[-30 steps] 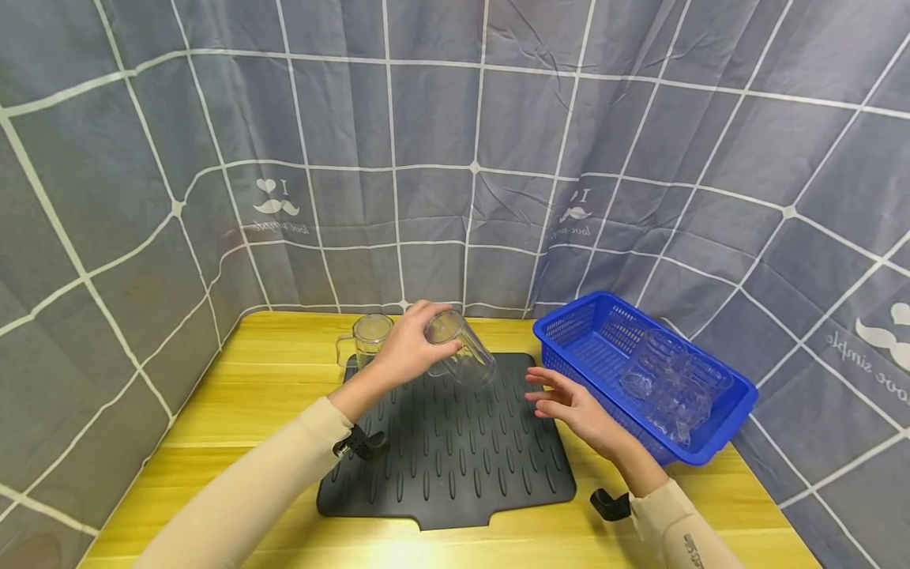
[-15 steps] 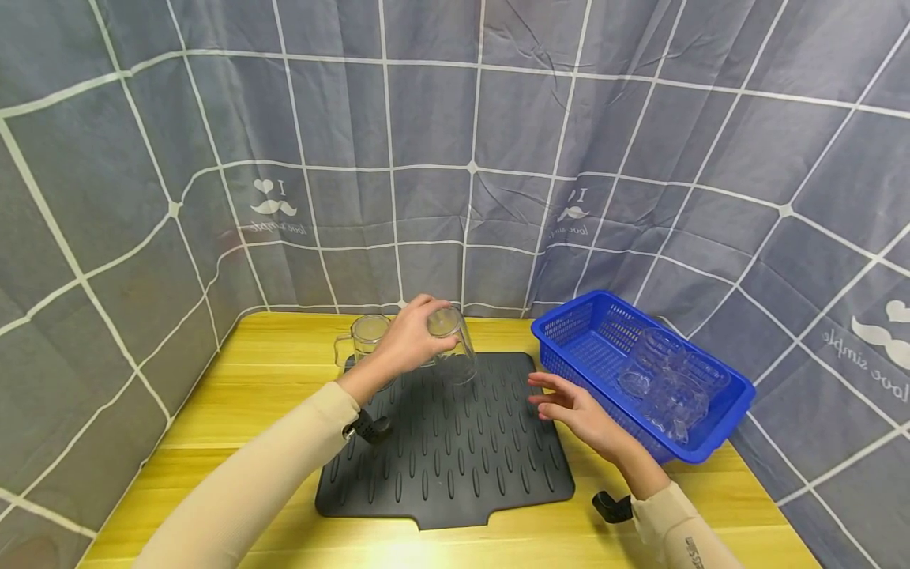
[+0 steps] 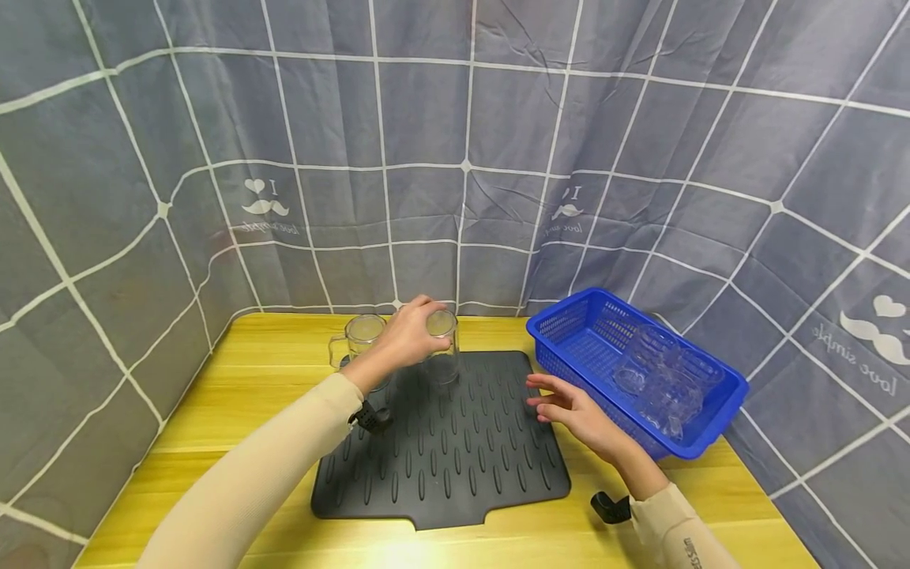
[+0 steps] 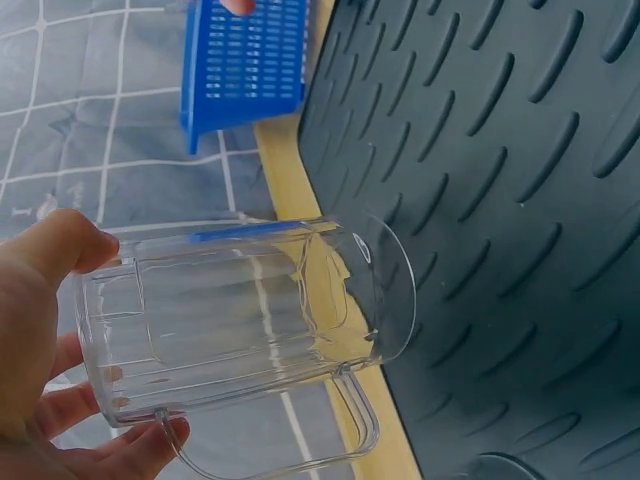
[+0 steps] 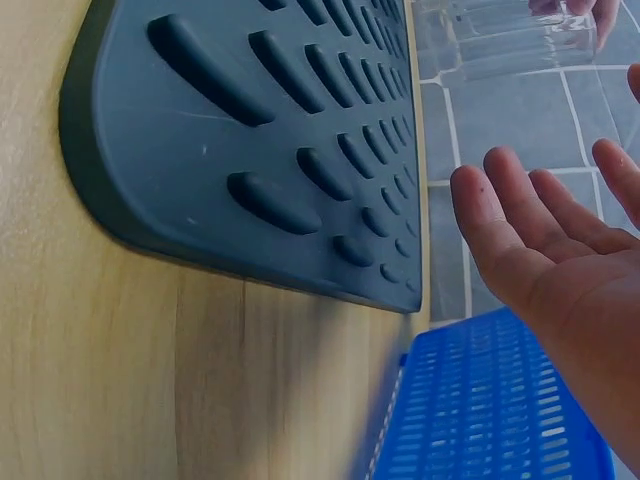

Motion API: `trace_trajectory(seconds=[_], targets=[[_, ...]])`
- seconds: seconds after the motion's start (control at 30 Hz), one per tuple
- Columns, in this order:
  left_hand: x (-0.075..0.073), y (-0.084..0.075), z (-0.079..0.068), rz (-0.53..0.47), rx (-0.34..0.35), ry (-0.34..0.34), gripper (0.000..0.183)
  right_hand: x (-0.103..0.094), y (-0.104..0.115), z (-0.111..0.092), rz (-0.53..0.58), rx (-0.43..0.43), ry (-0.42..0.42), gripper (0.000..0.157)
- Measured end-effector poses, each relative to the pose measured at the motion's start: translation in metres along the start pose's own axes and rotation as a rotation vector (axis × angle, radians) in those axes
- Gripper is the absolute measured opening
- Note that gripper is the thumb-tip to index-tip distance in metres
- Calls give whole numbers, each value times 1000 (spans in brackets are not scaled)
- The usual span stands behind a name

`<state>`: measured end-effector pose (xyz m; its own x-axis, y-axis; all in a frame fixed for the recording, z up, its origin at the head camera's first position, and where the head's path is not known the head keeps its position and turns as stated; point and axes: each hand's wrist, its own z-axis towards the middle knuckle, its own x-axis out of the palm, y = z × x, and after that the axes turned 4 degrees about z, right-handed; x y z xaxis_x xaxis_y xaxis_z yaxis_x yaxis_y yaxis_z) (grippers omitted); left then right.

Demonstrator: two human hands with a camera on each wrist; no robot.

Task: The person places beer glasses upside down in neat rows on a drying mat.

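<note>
My left hand (image 3: 412, 338) grips a clear mug (image 3: 444, 357) by its base end, thumb on one side and fingers on the other. The mug is upside down, its rim close over the back of the black ridged mat (image 3: 455, 458). In the left wrist view the handle of this clear mug (image 4: 250, 320) points away from the thumb. Another clear mug (image 3: 364, 330) with a handle stands to the left, partly hidden by my left hand and wrist. My right hand (image 3: 574, 411) hovers between the mat and the blue basket (image 3: 569, 371), fingers loosely spread and holding nothing.
Several clear glass-like pieces (image 3: 664, 383) lie in the basket's right part. The mat rests on a yellow wooden table (image 3: 263, 395). A grey curtain with white grid lines (image 3: 426, 197) hangs close behind and on both sides.
The held mug has swung from tilted to nearly upright, rim down, and come lower over the mat's back, slightly leftward. My right hand has hardly moved.
</note>
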<state>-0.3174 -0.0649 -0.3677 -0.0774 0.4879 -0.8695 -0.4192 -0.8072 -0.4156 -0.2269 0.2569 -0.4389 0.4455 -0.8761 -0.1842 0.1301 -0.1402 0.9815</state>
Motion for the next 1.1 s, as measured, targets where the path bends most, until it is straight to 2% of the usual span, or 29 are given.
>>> trace_trajectory(seconds=[0.4,0.63,1.1], targets=[[11,11,4,57,-2,38,59,0,0,-5,15,19,5,48],[12,14,5,44,-12,74,62,0,-1,-6,11,14,15,46],[14,10,10,41,-19,122,62,-4,-2,-10,-2,0,12,54]])
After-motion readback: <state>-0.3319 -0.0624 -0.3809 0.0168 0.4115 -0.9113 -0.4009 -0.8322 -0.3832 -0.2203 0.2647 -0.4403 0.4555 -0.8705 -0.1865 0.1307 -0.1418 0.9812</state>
